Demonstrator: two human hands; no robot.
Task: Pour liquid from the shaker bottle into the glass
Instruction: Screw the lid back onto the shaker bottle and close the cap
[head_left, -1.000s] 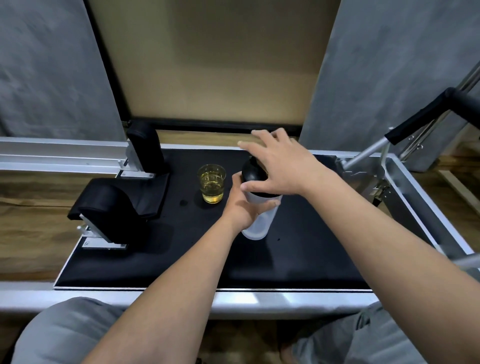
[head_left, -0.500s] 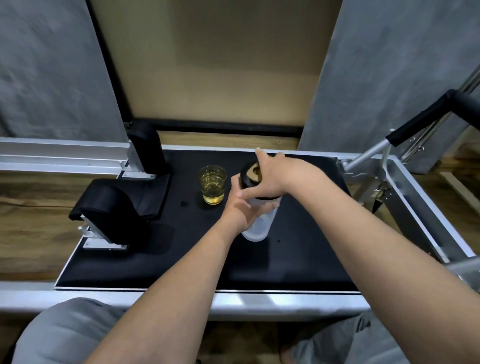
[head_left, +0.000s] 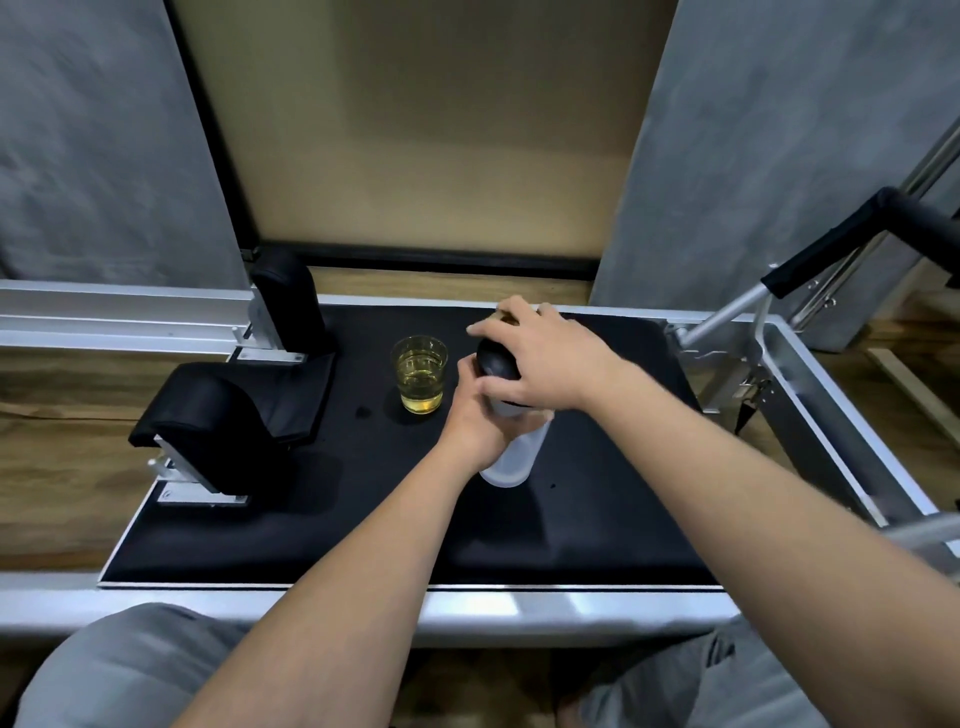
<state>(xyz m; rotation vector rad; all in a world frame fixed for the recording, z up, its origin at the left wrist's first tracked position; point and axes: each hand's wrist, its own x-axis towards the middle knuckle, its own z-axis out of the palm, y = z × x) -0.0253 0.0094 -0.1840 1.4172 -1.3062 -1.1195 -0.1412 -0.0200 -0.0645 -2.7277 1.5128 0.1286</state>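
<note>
A frosted shaker bottle with a black lid stands on the black padded platform. My left hand is wrapped around the bottle's body from the left. My right hand lies over the lid, thumb and fingers clasping its rim. To the left of the bottle, a little apart from it, stands a clear glass roughly half full of yellow liquid. The bottle's upper body is hidden by my hands.
Two black padded shoulder rests stand at the platform's left end. A metal frame and a padded bar rise on the right. Aluminium rails run along the left and near edges. My knees are below the near rail.
My right hand has shifted on the lid: the fingers were bunched on its top with a tan patch showing, and now they spread over the closed black lid. The bottle and glass stay in place.
</note>
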